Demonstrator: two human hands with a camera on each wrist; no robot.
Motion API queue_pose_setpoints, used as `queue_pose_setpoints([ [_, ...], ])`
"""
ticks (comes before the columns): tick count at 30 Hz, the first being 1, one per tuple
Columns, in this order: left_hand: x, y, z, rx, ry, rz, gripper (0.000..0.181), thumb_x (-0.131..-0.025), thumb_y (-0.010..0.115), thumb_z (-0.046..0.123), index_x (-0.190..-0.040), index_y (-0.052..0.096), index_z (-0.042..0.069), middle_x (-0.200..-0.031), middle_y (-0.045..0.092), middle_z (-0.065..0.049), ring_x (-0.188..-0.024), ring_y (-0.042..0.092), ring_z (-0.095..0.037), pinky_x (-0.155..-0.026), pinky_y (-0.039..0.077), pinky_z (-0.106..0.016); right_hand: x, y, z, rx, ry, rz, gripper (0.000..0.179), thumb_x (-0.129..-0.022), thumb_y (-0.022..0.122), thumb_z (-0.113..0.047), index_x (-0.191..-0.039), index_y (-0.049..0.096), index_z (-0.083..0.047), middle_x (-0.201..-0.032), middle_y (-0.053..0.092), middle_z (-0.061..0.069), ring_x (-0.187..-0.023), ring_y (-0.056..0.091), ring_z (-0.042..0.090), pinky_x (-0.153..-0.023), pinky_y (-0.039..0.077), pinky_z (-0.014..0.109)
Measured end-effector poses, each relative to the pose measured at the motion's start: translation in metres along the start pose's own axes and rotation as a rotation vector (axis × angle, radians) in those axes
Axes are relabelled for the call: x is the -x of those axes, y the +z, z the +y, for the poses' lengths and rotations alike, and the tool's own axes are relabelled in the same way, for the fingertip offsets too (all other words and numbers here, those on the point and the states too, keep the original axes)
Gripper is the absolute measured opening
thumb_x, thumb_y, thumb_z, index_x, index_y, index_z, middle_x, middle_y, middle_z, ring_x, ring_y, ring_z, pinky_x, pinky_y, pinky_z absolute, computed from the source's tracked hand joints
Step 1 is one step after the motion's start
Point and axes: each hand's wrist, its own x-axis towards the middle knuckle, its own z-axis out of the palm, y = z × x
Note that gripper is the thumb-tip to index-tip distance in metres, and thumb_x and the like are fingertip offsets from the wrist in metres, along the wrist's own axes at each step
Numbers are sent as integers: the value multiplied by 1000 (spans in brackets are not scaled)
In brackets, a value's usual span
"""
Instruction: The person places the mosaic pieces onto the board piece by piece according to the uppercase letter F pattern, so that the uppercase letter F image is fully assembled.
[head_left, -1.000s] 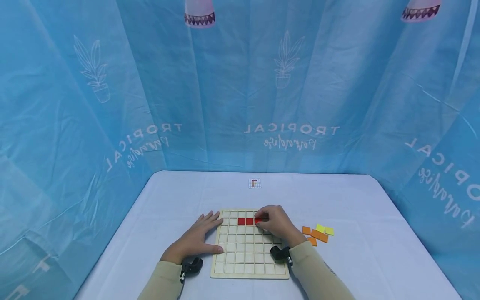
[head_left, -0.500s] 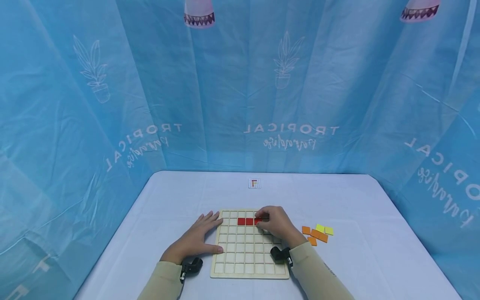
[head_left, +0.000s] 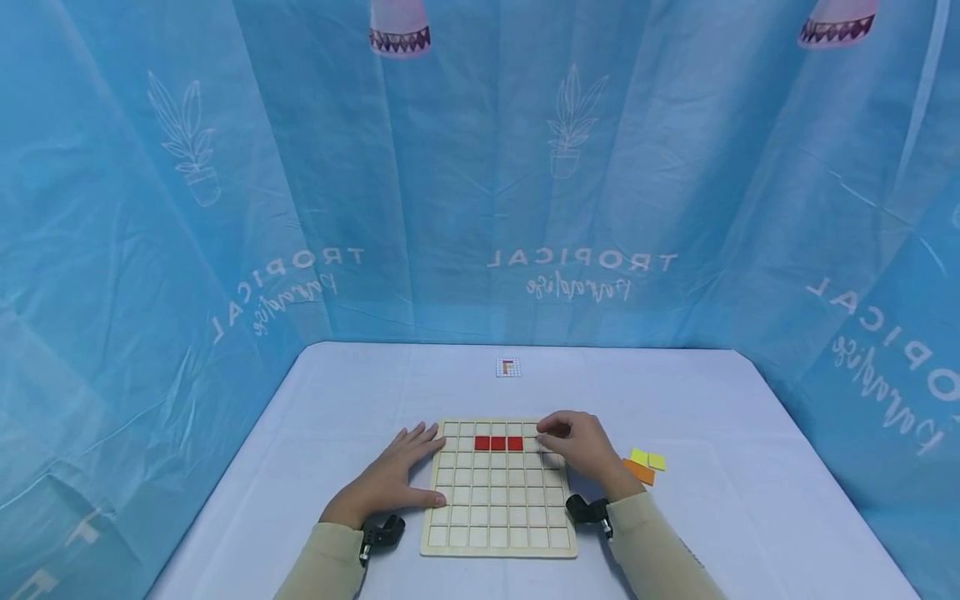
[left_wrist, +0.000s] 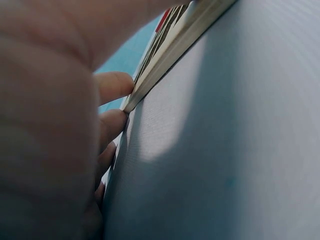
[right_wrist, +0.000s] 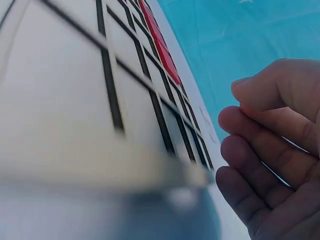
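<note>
A pale wooden grid board [head_left: 498,512] lies on the table with a row of 3 red square tiles [head_left: 498,443] seated near its far side. My left hand [head_left: 390,479] rests spread along the board's left edge, thumb on its rim; in the left wrist view, fingertips [left_wrist: 117,85] touch the side of the board. Over the upper right corner of the board is my right hand [head_left: 581,446], its fingers loosely bent. In the right wrist view that hand's fingers [right_wrist: 240,150] hold nothing, and the red tiles show beyond them on the grid.
Right of the board, partly behind my right forearm, lie yellow tiles [head_left: 657,462] and orange tiles [head_left: 640,472]. A small printed grid card [head_left: 508,367] lies toward the far table edge. Blue curtains [head_left: 480,192] surround the white table [head_left: 360,383].
My right hand has let go of the rightmost red tile and moved right, so that tile shows fully. Its wrist now hides the smaller orange tiles. The left hand has stayed put.
</note>
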Motion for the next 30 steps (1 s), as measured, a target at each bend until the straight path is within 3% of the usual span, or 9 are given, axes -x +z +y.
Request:
queue_pose_setpoints([
  [11, -2, 1, 0, -13, 4, -4, 108, -74, 81, 76, -160, 49, 19, -171, 29, -1, -159, 13, -28, -126, 10, -55, 22, -41, 21, 130, 112, 104, 15, -92, 83, -15, -106, 80, -15, -104, 73, -7, -100, 67, 19, -91, 57, 48],
  [17, 0, 0, 0, -7, -15, -3, 109, -73, 82, 76, -160, 50, 19, -171, 30, 0, -159, 14, -28, -126, 11, -55, 33, -64, 35, 165, 134, 89, 18, -90, 85, -14, -107, 80, -14, -108, 73, -2, -104, 66, 24, -96, 57, 50],
  [30, -1, 2, 1, 0, -22, -4, 108, -73, 82, 76, -160, 50, 20, -170, 29, 0, -159, 13, -28, -126, 10, -55, 51, -73, 49, 228, 127, 54, 28, -81, 94, -13, -106, 80, -14, -103, 72, -5, -94, 65, 18, -92, 60, 43],
])
